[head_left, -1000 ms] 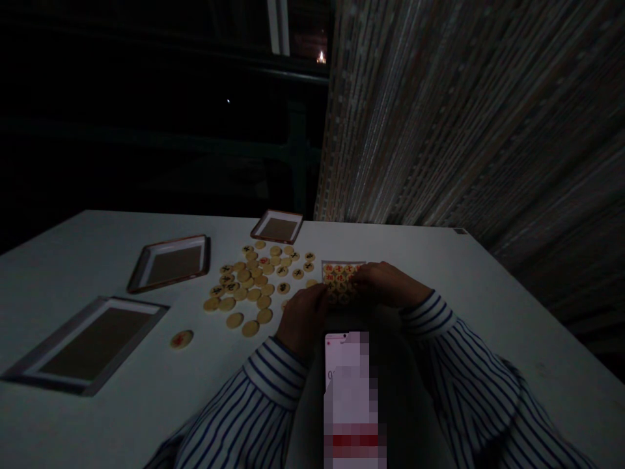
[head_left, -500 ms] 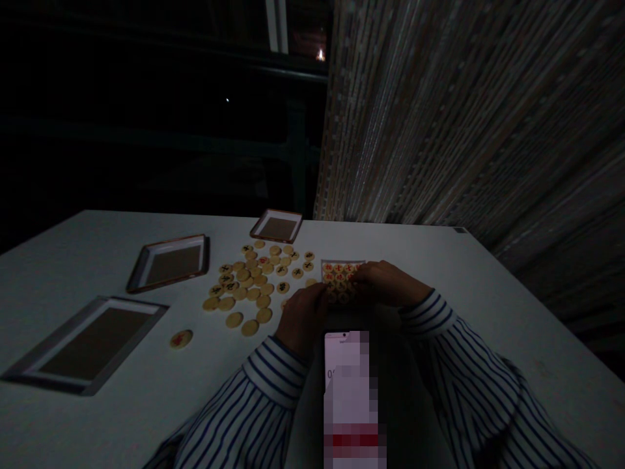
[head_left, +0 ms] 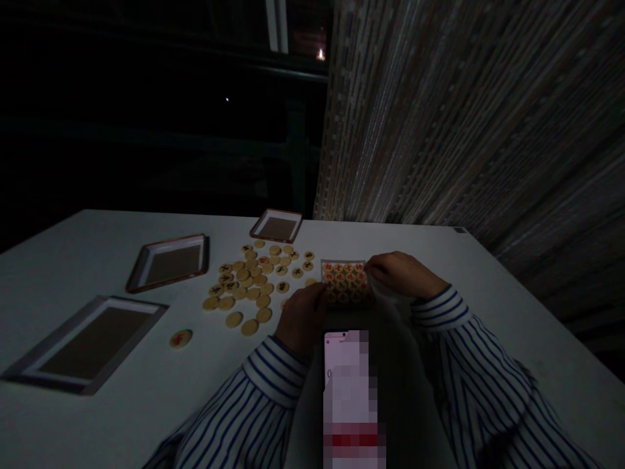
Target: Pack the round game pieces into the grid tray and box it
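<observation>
Head view is showing our left hand [head_left: 303,318] resting against the left side of a shallow box [head_left: 334,262] on the white desk [head_left: 488,286]. That grip is curling inward, but we cannot tell whether it is holding anything. Our right hand [head_left: 410,275] is bending its fingers together at the box's far right corner; whether its grip is pinching the edge or a piece, we cannot tell. Inside the box, red-marked xiangqi pieces [head_left: 346,277] are sitting in rows, the nearer ones looking too dim to read. Left of it, loose xiangqi pieces [head_left: 252,281] are lying in a spread. Farther left, a single red-marked disc [head_left: 180,339] is lying beside a rimmed tray [head_left: 92,345]. Between our forearms, a phone [head_left: 336,355] is glowing, partly pixelated.
</observation>
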`<move>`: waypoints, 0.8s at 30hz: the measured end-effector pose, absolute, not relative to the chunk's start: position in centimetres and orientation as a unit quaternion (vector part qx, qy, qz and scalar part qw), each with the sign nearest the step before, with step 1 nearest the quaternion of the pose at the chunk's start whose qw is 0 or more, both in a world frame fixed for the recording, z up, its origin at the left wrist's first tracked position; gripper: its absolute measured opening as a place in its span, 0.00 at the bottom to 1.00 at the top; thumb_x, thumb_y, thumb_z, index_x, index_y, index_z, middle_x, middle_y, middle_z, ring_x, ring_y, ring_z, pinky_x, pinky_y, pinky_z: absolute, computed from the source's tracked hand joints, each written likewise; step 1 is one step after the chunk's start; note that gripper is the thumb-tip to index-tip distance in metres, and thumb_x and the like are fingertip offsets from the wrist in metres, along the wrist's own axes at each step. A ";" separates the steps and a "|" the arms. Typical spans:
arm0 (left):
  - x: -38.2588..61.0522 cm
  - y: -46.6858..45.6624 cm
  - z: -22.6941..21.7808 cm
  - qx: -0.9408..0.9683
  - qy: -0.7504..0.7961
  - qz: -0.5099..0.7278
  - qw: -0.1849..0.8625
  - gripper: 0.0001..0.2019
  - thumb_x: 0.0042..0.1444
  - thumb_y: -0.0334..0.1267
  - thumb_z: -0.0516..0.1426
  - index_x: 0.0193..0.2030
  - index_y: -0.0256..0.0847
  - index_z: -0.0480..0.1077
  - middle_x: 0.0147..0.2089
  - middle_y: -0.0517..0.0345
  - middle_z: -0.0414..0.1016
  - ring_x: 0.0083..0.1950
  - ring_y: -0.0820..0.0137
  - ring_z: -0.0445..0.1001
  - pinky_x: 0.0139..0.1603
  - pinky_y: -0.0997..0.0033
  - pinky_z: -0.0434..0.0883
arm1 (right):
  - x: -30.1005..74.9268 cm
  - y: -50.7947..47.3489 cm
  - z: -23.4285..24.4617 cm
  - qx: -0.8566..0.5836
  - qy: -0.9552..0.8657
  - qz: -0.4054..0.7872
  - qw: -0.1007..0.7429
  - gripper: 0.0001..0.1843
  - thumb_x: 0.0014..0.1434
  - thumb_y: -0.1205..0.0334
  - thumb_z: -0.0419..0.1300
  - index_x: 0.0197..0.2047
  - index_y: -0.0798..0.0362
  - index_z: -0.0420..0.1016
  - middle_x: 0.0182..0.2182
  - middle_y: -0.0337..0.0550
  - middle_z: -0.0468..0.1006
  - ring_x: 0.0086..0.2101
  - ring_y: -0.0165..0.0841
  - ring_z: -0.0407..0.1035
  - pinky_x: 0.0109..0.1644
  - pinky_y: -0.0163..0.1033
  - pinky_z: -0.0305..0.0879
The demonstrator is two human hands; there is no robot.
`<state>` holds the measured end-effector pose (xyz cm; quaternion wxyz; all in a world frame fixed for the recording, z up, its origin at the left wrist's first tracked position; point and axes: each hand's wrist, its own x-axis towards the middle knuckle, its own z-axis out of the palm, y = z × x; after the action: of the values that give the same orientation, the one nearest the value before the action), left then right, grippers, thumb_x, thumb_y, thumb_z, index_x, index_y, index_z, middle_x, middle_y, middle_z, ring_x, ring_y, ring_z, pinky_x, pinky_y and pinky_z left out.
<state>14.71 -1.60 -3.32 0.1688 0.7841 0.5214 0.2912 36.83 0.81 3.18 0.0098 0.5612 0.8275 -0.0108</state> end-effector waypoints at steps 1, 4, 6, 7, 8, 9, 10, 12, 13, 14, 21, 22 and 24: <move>14.7 -1.6 -3.4 0.786 0.517 0.292 0.171 0.14 0.55 0.34 0.49 0.47 0.39 0.69 0.44 0.53 0.76 0.45 0.66 0.73 0.46 0.65 0.69 | 36.9 0.8 3.2 0.571 0.820 -0.009 0.018 0.16 0.60 0.62 0.46 0.42 0.53 0.73 0.37 0.46 0.78 0.37 0.35 0.71 0.38 0.35 0.59; 14.7 -1.7 -3.4 0.793 0.502 0.295 0.176 0.14 0.54 0.35 0.51 0.48 0.39 0.68 0.46 0.53 0.75 0.46 0.66 0.72 0.47 0.65 0.69 | 36.9 0.7 3.2 0.593 0.804 -0.014 0.037 0.15 0.59 0.60 0.47 0.39 0.53 0.73 0.34 0.47 0.78 0.34 0.35 0.71 0.34 0.35 0.58; 14.7 -1.8 -3.3 0.795 0.503 0.289 0.181 0.14 0.55 0.36 0.51 0.48 0.39 0.68 0.46 0.52 0.75 0.46 0.65 0.72 0.47 0.64 0.69 | 36.8 0.6 3.0 0.598 0.800 -0.033 0.041 0.14 0.58 0.60 0.48 0.39 0.53 0.73 0.33 0.46 0.78 0.33 0.34 0.71 0.33 0.34 0.58; 14.7 -1.8 -3.2 0.794 0.504 0.287 0.182 0.14 0.55 0.36 0.51 0.48 0.38 0.68 0.46 0.52 0.75 0.46 0.65 0.72 0.47 0.65 0.70 | 36.7 0.6 3.0 0.598 0.799 -0.045 0.042 0.13 0.58 0.60 0.49 0.39 0.52 0.73 0.33 0.46 0.78 0.33 0.34 0.71 0.33 0.34 0.58; 14.7 -1.9 -3.1 0.793 0.504 0.288 0.184 0.14 0.55 0.36 0.51 0.48 0.38 0.68 0.46 0.52 0.75 0.46 0.65 0.72 0.47 0.65 0.70 | 36.6 0.7 2.9 0.597 0.799 -0.057 0.044 0.13 0.57 0.60 0.49 0.39 0.52 0.73 0.33 0.46 0.78 0.33 0.33 0.71 0.33 0.33 0.58; 14.7 -1.9 -3.1 0.793 0.503 0.290 0.184 0.14 0.55 0.35 0.51 0.48 0.38 0.68 0.46 0.52 0.75 0.46 0.66 0.72 0.47 0.65 0.70 | 36.6 0.7 2.8 0.596 0.799 -0.065 0.046 0.12 0.57 0.60 0.50 0.39 0.52 0.72 0.32 0.45 0.78 0.33 0.33 0.71 0.33 0.33 0.58; 14.8 -2.0 -3.0 0.794 0.500 0.293 0.184 0.14 0.55 0.35 0.51 0.48 0.39 0.68 0.46 0.52 0.75 0.46 0.66 0.73 0.47 0.65 0.70 | 36.5 0.7 2.8 0.595 0.799 -0.069 0.047 0.12 0.56 0.60 0.50 0.40 0.52 0.72 0.32 0.46 0.78 0.33 0.33 0.70 0.33 0.33 0.58; 14.8 -2.1 -3.0 0.795 0.495 0.302 0.179 0.14 0.55 0.35 0.51 0.47 0.39 0.68 0.46 0.53 0.75 0.46 0.66 0.73 0.47 0.65 0.70 | 36.4 0.7 2.8 0.593 0.801 -0.070 0.047 0.12 0.56 0.62 0.50 0.40 0.53 0.72 0.32 0.46 0.77 0.33 0.33 0.70 0.34 0.33 0.57; 14.8 -2.1 -3.0 0.796 0.493 0.303 0.177 0.14 0.55 0.35 0.51 0.47 0.39 0.68 0.45 0.53 0.75 0.46 0.66 0.73 0.47 0.65 0.70 | 36.4 0.7 2.8 0.591 0.802 -0.072 0.045 0.12 0.56 0.63 0.50 0.40 0.53 0.72 0.32 0.46 0.77 0.33 0.33 0.70 0.34 0.33 0.57; 14.8 -2.1 -3.0 0.796 0.493 0.304 0.173 0.14 0.54 0.35 0.51 0.47 0.39 0.68 0.45 0.52 0.75 0.46 0.66 0.73 0.47 0.65 0.70 | 36.3 0.7 2.8 0.590 0.803 -0.073 0.042 0.12 0.55 0.63 0.51 0.40 0.53 0.72 0.32 0.46 0.77 0.33 0.33 0.70 0.34 0.33 0.57; 14.8 -2.0 -3.0 0.798 0.498 0.298 0.161 0.13 0.54 0.35 0.52 0.47 0.39 0.68 0.45 0.53 0.75 0.46 0.66 0.73 0.46 0.67 0.71 | 36.3 0.6 2.7 0.586 0.806 -0.078 0.028 0.10 0.54 0.65 0.50 0.38 0.53 0.71 0.31 0.45 0.77 0.31 0.32 0.70 0.31 0.33 0.56; 14.8 -2.0 -3.0 0.800 0.496 0.299 0.158 0.13 0.55 0.35 0.52 0.47 0.38 0.68 0.45 0.53 0.75 0.46 0.66 0.73 0.46 0.67 0.71 | 36.3 0.7 2.6 0.585 0.807 -0.078 0.027 0.11 0.54 0.65 0.50 0.38 0.53 0.71 0.31 0.45 0.77 0.31 0.32 0.69 0.32 0.33 0.56; 14.8 -2.0 -3.0 0.803 0.493 0.299 0.152 0.13 0.55 0.36 0.52 0.46 0.38 0.68 0.44 0.52 0.75 0.45 0.66 0.73 0.45 0.67 0.71 | 36.4 0.7 2.5 0.583 0.808 -0.079 0.023 0.11 0.54 0.64 0.50 0.38 0.53 0.71 0.31 0.45 0.77 0.31 0.32 0.69 0.33 0.33 0.56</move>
<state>14.81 -1.96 -3.02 0.1523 0.8029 0.4928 0.2987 36.36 0.72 2.46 0.0228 0.5827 0.8085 -0.0794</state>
